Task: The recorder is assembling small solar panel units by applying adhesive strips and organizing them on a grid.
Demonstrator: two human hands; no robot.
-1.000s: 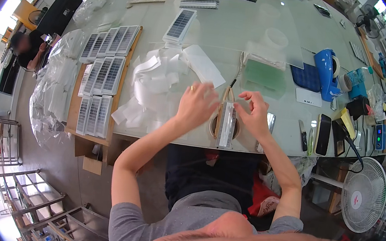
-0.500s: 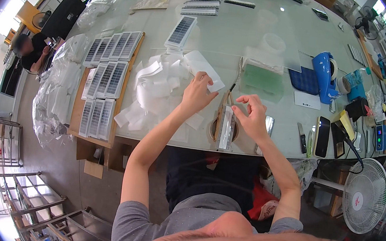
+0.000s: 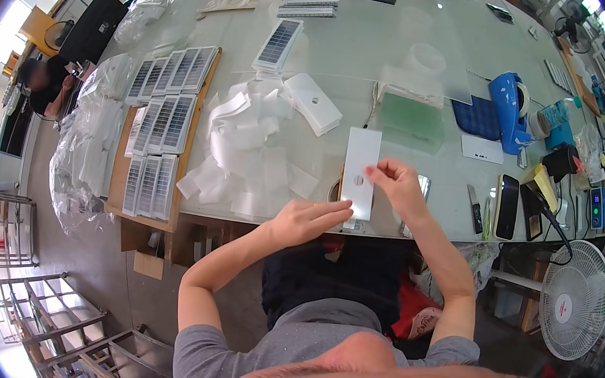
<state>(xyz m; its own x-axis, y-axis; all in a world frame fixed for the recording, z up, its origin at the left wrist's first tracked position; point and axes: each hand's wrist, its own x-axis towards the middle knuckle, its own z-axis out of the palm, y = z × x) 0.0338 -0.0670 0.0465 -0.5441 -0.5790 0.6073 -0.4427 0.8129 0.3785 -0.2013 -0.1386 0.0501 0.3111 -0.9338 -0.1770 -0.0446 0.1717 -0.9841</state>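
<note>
A white rectangular plate (image 3: 362,155) with a small round mark lies in front of me near the table's edge. It covers most of the strip and brown ring that show in the earlier picture. My right hand (image 3: 399,189) pinches its right edge between thumb and fingers. The fingers of my left hand (image 3: 306,223) are stretched out, their tips at the plate's lower left corner. Beyond my left hand lies a stack of similar white plates (image 3: 313,104). To its left is a heap of white, translucent peeled sheets (image 3: 237,137).
A wooden board (image 3: 205,96) at left carries rows of dark-gridded panels (image 3: 168,121). A green mat (image 3: 411,119) lies beyond my right hand. At right are a blue tape dispenser (image 3: 506,115), a knife (image 3: 474,208), a phone (image 3: 507,206) and a white fan (image 3: 575,298).
A white plate has come from the stack to the spot before me, over the strip. My left hand has moved toward me from the stack; my right hand now pinches the plate.
</note>
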